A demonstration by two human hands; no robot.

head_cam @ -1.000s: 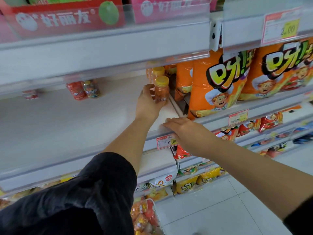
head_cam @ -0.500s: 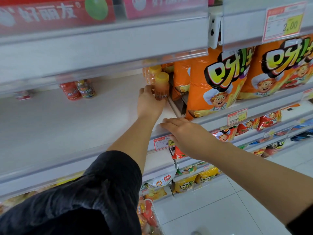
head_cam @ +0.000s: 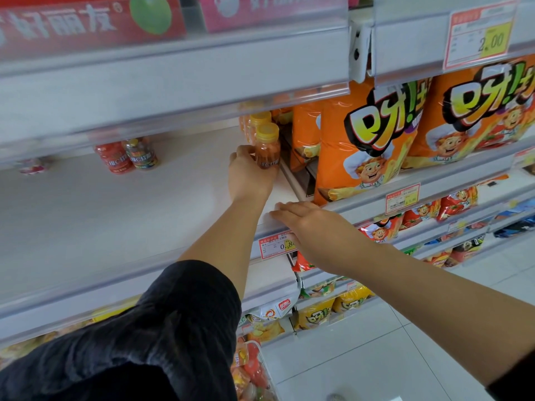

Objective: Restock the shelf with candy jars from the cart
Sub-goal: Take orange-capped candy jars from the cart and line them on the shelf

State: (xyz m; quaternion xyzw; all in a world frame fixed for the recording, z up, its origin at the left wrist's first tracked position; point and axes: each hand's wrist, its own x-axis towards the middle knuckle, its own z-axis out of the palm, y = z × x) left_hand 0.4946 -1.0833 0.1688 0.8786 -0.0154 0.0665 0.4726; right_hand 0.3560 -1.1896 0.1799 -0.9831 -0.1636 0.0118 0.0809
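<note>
My left hand [head_cam: 250, 175] reaches deep onto the white shelf [head_cam: 121, 209] and grips an orange candy jar with a yellow lid [head_cam: 267, 146], standing upright at the shelf's right end. More yellow-lidded jars [head_cam: 257, 124] stand just behind it. Two other candy jars, one red [head_cam: 114, 157] and one multicoloured [head_cam: 140, 153], sit at the back left of the shelf. My right hand [head_cam: 307, 224] rests with straight fingers on the shelf's front edge, above a price tag [head_cam: 276, 244]. The cart [head_cam: 252, 371] shows at the bottom, holding colourful jars.
Big orange snack bags [head_cam: 367, 140] fill the shelf section right of a divider. The shelf above [head_cam: 173, 79] overhangs low. Lower shelves hold more snack packets [head_cam: 318, 314]. White tiled floor [head_cam: 376, 357] lies at bottom right.
My left hand has pushed the jar slightly further back against the jars behind it. My right hand has stayed on the shelf edge. The view has shifted a little.
</note>
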